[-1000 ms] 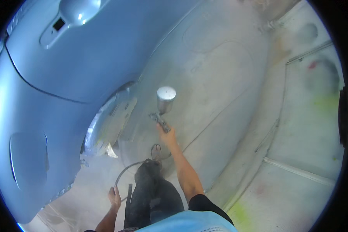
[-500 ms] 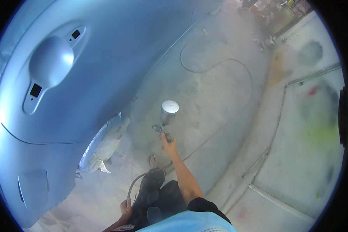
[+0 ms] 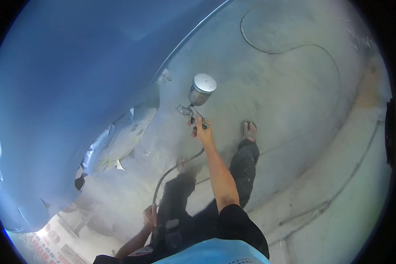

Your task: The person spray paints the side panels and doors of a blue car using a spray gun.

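Note:
My right hand [image 3: 203, 131] grips a metal spray gun [image 3: 185, 111] with a silver cup [image 3: 202, 88] upright on top, its nozzle pointing left toward a glossy light-blue car body panel [image 3: 70, 70]. The gun is apart from the panel. Lower down, my left hand [image 3: 149, 214] is closed round a dark hose [image 3: 165, 173] that curves up toward the gun. Below the panel's edge, silvery masking sheet [image 3: 119, 138] hangs crumpled. Haze blurs the floor around my hands and the panel.
The dusty floor [image 3: 286, 105] runs to my right, with a looping hose [image 3: 273, 52] lying on it. My sandalled foot [image 3: 249, 131] stands on it. A pale wall or board [image 3: 352, 207] curves along the right. At the lower left are a printed sheet [image 3: 48, 246] and a stand [image 3: 81, 226].
The view has shifted along the panel, moving the door-handle recess to the left rim. The gun and my right hand are higher in view. My right leg has stepped out to the right.

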Available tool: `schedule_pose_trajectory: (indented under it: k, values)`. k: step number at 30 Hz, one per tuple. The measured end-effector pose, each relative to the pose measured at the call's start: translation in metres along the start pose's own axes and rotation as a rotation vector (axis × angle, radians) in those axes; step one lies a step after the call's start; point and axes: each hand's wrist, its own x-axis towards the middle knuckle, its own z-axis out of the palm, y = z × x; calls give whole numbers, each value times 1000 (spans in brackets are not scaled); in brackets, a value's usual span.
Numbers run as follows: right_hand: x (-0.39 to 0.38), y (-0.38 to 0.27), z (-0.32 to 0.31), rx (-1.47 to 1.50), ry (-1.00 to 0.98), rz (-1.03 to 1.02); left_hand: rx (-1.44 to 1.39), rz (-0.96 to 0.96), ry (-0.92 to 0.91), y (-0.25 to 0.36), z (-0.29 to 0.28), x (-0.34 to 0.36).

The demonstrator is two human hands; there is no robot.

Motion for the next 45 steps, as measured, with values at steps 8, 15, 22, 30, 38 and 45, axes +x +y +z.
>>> schedule_pose_trajectory:
  k: [8,15,22,30,38,45]
  values:
    - [159,-56,-111,81,163,-121,89,134,23,143,75,1]
    - [293,-172,-234,153,314,-225,-55,232,-87,298,140,-8]
    - [353,-216,-275,74,474,-415,-101,348,-195,367,153,13]
    - [356,-106,-278,-15,295,-406,155,527,228,312,143,141]
    - [294,12,-188,20,-182,-553,56,578,871,209,121,232]
    - [235,81,-130,-328,-430,-624,58,546,921,163,140,214]
